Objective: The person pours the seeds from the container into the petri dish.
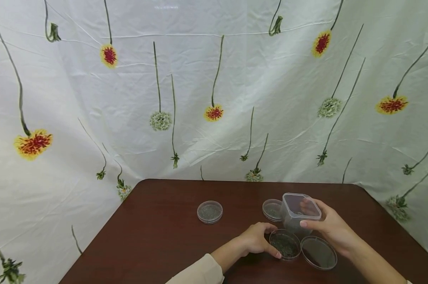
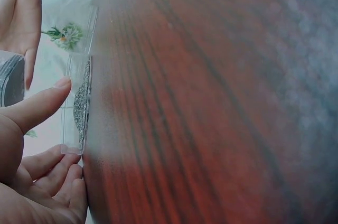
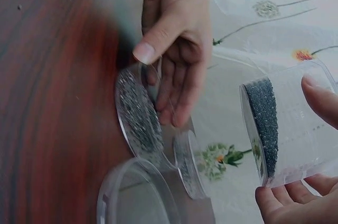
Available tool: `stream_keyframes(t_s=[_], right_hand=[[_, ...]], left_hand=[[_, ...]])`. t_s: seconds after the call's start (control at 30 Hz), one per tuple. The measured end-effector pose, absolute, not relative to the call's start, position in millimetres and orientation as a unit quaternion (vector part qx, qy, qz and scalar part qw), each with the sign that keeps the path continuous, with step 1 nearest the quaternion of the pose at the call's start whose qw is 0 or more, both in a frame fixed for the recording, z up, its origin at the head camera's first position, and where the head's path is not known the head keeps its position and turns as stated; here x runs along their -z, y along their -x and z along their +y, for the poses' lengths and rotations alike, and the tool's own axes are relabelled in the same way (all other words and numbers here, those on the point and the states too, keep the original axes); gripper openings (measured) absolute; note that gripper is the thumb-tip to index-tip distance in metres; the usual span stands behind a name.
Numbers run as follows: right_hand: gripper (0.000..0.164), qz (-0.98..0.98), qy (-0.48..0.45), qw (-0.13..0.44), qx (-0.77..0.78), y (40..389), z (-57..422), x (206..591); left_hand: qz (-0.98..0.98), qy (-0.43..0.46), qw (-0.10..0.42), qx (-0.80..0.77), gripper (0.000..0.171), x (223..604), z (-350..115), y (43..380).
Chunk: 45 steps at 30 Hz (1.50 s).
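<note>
My right hand [image 1: 330,225] holds a clear square plastic container [image 1: 295,223], thumb on the near side. In the right wrist view, dark grey granules lie in the bottom of this container [image 3: 264,123], which is clear of the table. My left hand [image 1: 257,239] grips a round clear petri dish [image 1: 286,245] between thumb and curled fingers at its rim. The dish stands on the table with a mound of the same granules [image 2: 81,105] inside. Just right of it, beneath my right hand, lies a clear round dish part [image 1: 319,252], apparently a lid.
Behind the container stands another petri dish [image 1: 272,209], partly hidden by it. A further petri dish [image 1: 209,212] with greyish contents sits farther left. The dark red-brown table [image 1: 157,236] ends at a white flowered cloth [image 1: 199,79] hanging behind.
</note>
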State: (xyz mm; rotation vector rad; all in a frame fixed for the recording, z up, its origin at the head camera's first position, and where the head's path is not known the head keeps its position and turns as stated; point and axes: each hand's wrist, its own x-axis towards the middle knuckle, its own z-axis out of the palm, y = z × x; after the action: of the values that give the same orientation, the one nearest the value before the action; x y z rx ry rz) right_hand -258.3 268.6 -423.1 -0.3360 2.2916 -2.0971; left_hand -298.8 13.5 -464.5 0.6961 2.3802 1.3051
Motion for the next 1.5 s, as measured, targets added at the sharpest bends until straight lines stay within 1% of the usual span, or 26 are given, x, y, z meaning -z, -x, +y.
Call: stream_keyframes(t_s=[0.1, 0.2, 0.43, 0.77, 0.93, 1.13, 1.4, 1.5], right_hand=[[0.081, 0.743, 0.114, -0.007, 0.659, 260, 274, 420], [0.08, 0.746, 0.128, -0.022, 0.654, 262, 281, 419], [0.062, 0.736, 0.143, -0.051, 0.659, 269, 299, 416], [0.062, 0.715, 0.166, -0.048, 0.677, 278, 336, 418], [0.058, 0.707, 0.177, -0.055, 0.683, 283, 353, 427], [0.056, 0.692, 0.186, -0.044, 0.696, 288, 376, 440], [0.054, 0.702, 0.157, -0.055, 0.692, 292, 405, 456], [0.053, 0.703, 0.147, -0.047, 0.694, 292, 413, 461]], left_hand=[[0.839, -0.243, 0.169, -0.457, 0.064, 464, 13, 298], [0.838, -0.243, 0.168, -0.459, 0.064, 463, 12, 298], [0.836, -0.243, 0.169, -0.462, 0.064, 464, 11, 298], [0.837, -0.244, 0.168, -0.461, 0.065, 463, 11, 297], [0.836, -0.243, 0.169, -0.463, 0.064, 463, 11, 297], [0.833, -0.245, 0.173, -0.465, 0.065, 464, 10, 295], [0.835, -0.245, 0.175, -0.461, 0.065, 464, 12, 296], [0.836, -0.245, 0.175, -0.459, 0.065, 464, 12, 297]])
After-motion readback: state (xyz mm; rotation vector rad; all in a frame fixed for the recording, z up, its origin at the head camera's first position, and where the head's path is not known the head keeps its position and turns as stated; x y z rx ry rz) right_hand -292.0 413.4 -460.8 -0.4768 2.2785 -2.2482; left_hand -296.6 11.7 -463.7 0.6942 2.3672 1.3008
